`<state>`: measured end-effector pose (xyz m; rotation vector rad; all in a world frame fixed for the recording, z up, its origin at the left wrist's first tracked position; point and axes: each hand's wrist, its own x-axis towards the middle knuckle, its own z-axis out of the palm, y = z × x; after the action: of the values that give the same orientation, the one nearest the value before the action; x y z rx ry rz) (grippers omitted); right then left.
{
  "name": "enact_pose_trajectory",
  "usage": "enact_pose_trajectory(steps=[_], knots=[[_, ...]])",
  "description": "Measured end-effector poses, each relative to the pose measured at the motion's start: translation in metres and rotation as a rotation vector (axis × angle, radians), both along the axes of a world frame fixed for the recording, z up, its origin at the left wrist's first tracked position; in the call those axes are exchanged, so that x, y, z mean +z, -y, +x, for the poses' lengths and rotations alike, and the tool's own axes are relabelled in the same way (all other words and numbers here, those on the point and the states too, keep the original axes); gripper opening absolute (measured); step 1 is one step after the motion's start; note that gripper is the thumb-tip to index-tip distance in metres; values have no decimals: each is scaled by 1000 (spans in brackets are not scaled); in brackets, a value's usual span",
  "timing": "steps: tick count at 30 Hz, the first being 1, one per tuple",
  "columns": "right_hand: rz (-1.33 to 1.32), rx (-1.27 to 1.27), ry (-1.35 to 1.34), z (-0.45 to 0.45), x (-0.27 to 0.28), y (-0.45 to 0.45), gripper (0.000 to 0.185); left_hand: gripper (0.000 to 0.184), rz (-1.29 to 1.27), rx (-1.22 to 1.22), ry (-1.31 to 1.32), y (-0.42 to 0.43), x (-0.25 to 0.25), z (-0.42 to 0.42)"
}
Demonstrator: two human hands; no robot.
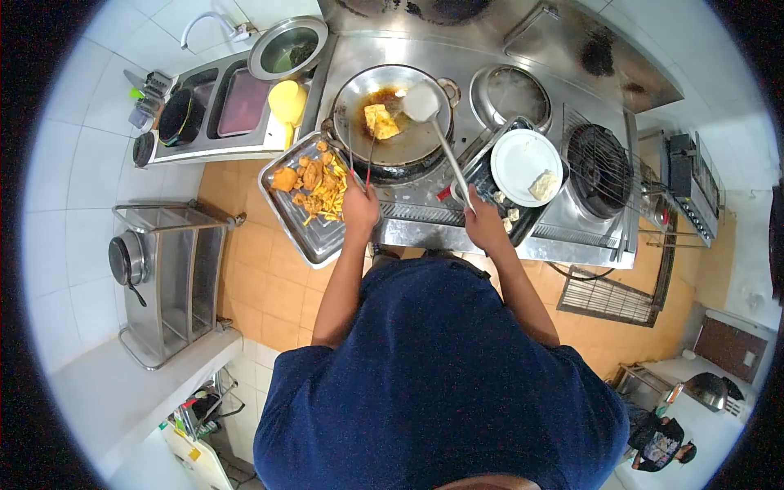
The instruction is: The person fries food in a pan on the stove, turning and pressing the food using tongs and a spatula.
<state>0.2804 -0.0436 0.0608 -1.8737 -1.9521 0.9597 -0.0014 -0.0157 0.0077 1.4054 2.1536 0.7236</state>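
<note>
My left hand [360, 211] is closed on a pair of red-ended chopsticks [369, 167], whose far ends reach into the wok [343, 114]. Beside their tips lies a yellow-orange folded piece of food [380, 121] in brownish liquid. The long handle of a metal ladle [448, 153] is in my right hand [485, 220], and its round head rests over the wok's right side. Left of my left hand, a metal tray [320, 241] holds fried pieces and yellow strips [327, 193]. A white plate [523, 159] with a pale piece of food sits right of the ladle.
A steaming round metal pot [510, 94] stands behind the plate. Farther right is a burner under a wire rack [599, 159]. The sink [242, 102], a large metal bowl [287, 49] and a yellow scoop [287, 102] are at left. A person [661, 445] is at lower right.
</note>
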Motion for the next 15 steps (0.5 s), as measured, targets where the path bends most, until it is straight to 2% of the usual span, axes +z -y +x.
enact_pose_trajectory(steps=[3, 6, 9, 12, 15], knots=[[-160, -67, 68, -10, 16, -4, 56, 60, 22, -27, -11, 3, -3, -2], [-12, 69, 2, 2, -1, 0, 56, 60, -10, -24, -22, 2, -3, -1], [-1, 11, -6, -2, -1, 3, 55, 61, -22, -22, -35, 1, -3, -2], [-147, -68, 117, -13, 15, -2, 56, 61, -8, -31, -30, 3, -4, -3], [89, 39, -61, -1, -9, 2, 56, 61, -18, -24, -45, 2, -2, -1]])
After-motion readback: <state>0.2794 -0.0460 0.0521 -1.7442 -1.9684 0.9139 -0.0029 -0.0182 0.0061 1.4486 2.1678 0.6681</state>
